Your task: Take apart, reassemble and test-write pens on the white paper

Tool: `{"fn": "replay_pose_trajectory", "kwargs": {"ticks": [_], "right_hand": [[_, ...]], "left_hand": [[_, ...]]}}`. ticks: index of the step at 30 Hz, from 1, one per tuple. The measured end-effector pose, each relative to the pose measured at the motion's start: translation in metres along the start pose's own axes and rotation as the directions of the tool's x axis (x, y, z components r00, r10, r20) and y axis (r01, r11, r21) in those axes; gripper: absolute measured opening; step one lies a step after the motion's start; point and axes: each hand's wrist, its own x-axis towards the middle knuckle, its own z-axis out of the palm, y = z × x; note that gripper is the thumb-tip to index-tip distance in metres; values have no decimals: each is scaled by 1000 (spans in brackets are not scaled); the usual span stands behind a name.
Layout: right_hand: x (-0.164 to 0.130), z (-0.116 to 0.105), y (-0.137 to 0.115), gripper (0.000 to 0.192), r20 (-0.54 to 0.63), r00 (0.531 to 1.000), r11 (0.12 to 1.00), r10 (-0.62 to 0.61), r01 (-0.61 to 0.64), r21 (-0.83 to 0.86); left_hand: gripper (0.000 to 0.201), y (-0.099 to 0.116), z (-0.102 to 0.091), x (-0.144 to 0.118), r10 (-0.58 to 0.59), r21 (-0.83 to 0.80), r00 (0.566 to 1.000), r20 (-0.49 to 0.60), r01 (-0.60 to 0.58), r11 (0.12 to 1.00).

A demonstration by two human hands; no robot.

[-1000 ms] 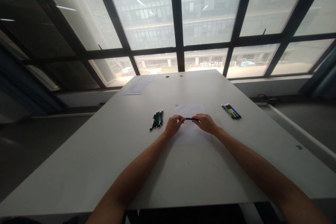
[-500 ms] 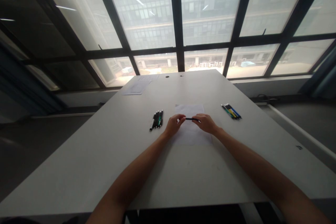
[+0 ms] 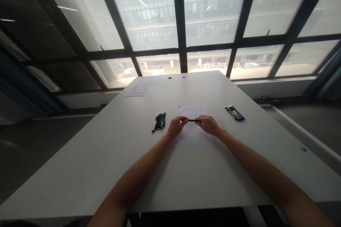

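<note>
A thin black pen is held level between my two hands, above a white sheet of paper. My left hand pinches its left end between thumb and fingers. At the other end, my right hand grips the pen the same way, with fingertips closed round it. Both ends of the pen are partly covered by my fingers. Left of my left hand lies a row of several pens, mostly black. To the right of my right hand rests a group of green, yellow, blue and black pens.
The white table runs away from me to a large framed window. Printed papers lie at its far left. A small dark object sits near the right edge. Two small dark spots are at the far end.
</note>
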Motion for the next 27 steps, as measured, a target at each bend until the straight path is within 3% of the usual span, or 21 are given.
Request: {"fn": "replay_pose_trajectory", "kwargs": {"ticks": [15, 27], "right_hand": [[-1, -1, 1, 13, 8, 999, 999, 37, -37, -10], [0, -3, -5, 19, 41, 998, 999, 51, -52, 18]], "left_hand": [[12, 0, 2, 0, 24, -32, 999, -30, -24, 999], [14, 8, -3, -2, 145, -52, 988, 58, -142, 989]]}}
